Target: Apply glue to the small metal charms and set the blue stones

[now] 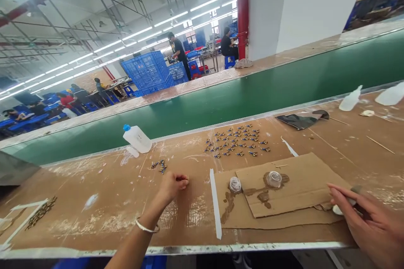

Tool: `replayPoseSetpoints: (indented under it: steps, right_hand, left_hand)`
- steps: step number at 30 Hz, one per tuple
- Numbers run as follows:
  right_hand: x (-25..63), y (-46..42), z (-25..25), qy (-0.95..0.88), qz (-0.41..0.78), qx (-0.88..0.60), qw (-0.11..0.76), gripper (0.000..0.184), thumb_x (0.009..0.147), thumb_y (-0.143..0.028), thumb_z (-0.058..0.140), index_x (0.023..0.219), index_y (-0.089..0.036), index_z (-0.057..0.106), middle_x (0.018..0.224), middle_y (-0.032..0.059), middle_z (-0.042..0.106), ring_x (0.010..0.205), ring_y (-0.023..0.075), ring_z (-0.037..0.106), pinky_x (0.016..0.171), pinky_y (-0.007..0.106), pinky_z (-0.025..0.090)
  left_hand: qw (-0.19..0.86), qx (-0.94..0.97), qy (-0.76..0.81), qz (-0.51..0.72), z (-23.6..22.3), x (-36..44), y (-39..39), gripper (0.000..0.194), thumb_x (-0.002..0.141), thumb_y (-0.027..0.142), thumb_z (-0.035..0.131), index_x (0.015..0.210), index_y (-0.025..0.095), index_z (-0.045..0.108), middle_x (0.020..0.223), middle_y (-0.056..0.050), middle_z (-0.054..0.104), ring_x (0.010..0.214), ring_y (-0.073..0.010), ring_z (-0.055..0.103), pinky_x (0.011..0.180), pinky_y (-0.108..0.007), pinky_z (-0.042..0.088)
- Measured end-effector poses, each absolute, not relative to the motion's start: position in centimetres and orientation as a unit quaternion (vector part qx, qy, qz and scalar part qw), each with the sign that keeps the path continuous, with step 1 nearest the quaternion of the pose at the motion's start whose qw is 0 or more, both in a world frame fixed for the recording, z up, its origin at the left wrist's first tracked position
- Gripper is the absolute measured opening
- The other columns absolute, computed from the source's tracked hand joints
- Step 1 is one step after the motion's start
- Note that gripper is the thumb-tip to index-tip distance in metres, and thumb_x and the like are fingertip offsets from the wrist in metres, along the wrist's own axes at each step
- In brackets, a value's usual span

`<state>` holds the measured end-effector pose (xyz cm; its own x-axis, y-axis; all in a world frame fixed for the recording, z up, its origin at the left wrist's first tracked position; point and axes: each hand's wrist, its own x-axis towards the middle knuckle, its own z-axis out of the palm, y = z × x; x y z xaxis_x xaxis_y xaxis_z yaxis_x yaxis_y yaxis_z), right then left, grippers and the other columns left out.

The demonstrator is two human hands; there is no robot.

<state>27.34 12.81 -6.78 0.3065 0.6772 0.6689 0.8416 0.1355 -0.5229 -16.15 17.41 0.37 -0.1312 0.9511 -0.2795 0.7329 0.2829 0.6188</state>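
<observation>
My left hand rests on the brown worktable with its fingers curled in a pinch; whether anything small is in them I cannot make out. A few small blue and gold parts lie just beyond it. My right hand is at the lower right, fingers wrapped round a small white and grey object at the edge of a stained cardboard sheet. Two small clear cups sit on the cardboard. Several small blue and gold parts lie in rows farther back.
A white bottle with a blue cap lies near the green conveyor belt. More white bottles and a dark cloth are at the right. A white strip lies on the table. Other people work at blue crates behind.
</observation>
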Motion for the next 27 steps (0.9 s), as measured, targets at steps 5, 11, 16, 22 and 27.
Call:
replayPoseSetpoints:
  steps: [5, 11, 16, 22, 27]
  right_hand:
    - [26.7, 12.6, -5.5, -0.614, -0.142, -0.624, 0.462, 0.03, 0.091, -0.045, 0.048, 0.096, -0.022, 0.065, 0.082, -0.0031, 0.065, 0.069, 0.0086, 0.06, 0.056, 0.02, 0.042]
    - [26.3, 12.5, -5.2, -0.599, -0.107, -0.634, 0.478, 0.029, 0.09, -0.045, 0.049, 0.095, -0.021, 0.065, 0.074, -0.004, 0.061, 0.062, 0.0064, 0.055, 0.055, 0.019, 0.039]
    - [26.0, 12.6, -4.7, -0.596, -0.108, -0.637, 0.477, 0.031, 0.091, -0.045, 0.049, 0.094, -0.02, 0.065, 0.07, -0.0034, 0.059, 0.057, 0.0056, 0.05, 0.052, 0.019, 0.036]
    - [25.9, 12.5, -5.0, -0.553, -0.07, -0.688, 0.465, 0.042, 0.088, -0.056, 0.045, 0.094, -0.022, 0.068, 0.066, -0.0023, 0.058, 0.052, 0.0073, 0.047, 0.049, 0.021, 0.035]
    - [26.1, 12.5, -5.2, -0.561, -0.071, -0.681, 0.465, 0.041, 0.087, -0.055, 0.046, 0.093, -0.021, 0.069, 0.081, -0.0002, 0.065, 0.062, 0.0081, 0.056, 0.05, 0.021, 0.036]
  left_hand:
    - [0.256, 0.622, 0.735, 0.091, 0.6, -16.5, 19.0, 0.011, 0.079, 0.025, 0.067, 0.081, 0.014, 0.066, 0.08, 0.0, 0.067, 0.077, -0.0155, 0.063, 0.076, -0.035, 0.05]
    - [0.217, 0.618, 0.746, 0.119, 0.4, -17.0, 18.6, 0.024, 0.064, 0.009, 0.061, 0.08, 0.02, 0.074, 0.077, 0.001, 0.074, 0.076, -0.0189, 0.067, 0.072, -0.028, 0.048]
    - [0.219, 0.598, 0.753, 0.166, -0.3, -17.6, 18.1, 0.019, 0.071, 0.023, 0.059, 0.08, 0.021, 0.075, 0.071, -0.001, 0.074, 0.069, -0.0188, 0.068, 0.065, -0.027, 0.049]
    - [0.215, 0.586, 0.753, 0.21, -1.5, -18.8, 17.6, 0.018, 0.071, 0.029, 0.061, 0.076, 0.019, 0.075, 0.067, -0.001, 0.074, 0.065, -0.0181, 0.067, 0.061, -0.025, 0.049]
    - [0.179, 0.598, 0.75, 0.221, -2.1, -19.4, 16.8, 0.02, 0.072, 0.033, 0.06, 0.077, 0.021, 0.075, 0.078, -0.003, 0.075, 0.075, -0.0216, 0.067, 0.07, -0.031, 0.05]
